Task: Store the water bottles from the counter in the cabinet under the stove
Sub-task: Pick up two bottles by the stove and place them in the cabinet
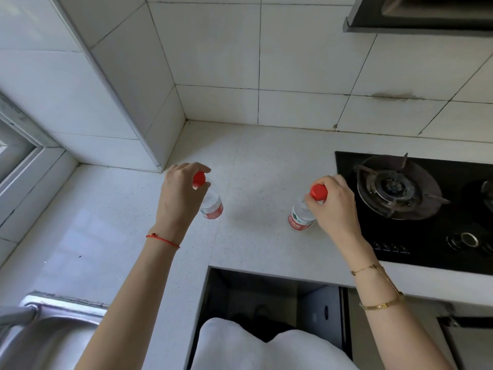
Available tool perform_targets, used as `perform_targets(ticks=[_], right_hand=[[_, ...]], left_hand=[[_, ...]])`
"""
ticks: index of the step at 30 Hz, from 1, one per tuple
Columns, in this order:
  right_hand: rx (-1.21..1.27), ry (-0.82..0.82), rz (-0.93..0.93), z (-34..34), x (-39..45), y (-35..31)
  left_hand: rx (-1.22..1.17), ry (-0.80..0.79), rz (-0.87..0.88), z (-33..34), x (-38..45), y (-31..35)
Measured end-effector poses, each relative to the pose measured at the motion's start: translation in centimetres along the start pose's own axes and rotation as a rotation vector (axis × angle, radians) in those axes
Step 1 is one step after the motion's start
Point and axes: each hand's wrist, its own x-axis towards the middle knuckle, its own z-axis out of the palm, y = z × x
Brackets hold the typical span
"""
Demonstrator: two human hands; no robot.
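Two clear water bottles with red caps and red labels stand upright on the white counter (253,161). My left hand (178,190) grips the left bottle (212,204) round its neck, just under the cap. My right hand (333,201) holds the right bottle (300,218) by its cap and neck, close to the left edge of the black gas stove (416,209). Below the counter's front edge a dark opening (266,297) shows, and beside it, under the stove, a cabinet front (394,340).
A steel sink (45,332) sits at the lower left. Tiled walls close the counter at the back and form a jutting corner (160,166) at the left. A range hood (421,17) hangs above the stove. My white clothing (261,348) fills the bottom middle.
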Motion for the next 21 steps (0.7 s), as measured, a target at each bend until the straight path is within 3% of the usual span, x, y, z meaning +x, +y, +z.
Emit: perform_targets(ticks=[7,21], right_hand=[[0.010,0.058,0.010,-2.7,-6.8,-2.0],[-0.027,0.187,0.271,-9.9,-28.8,-1.4]], left_hand=[[-0.088,-0.081,0.124,-0.8,-5.5,4.0],[-0.213,-0.370,0.374,-2.0,-20.8,11.8]])
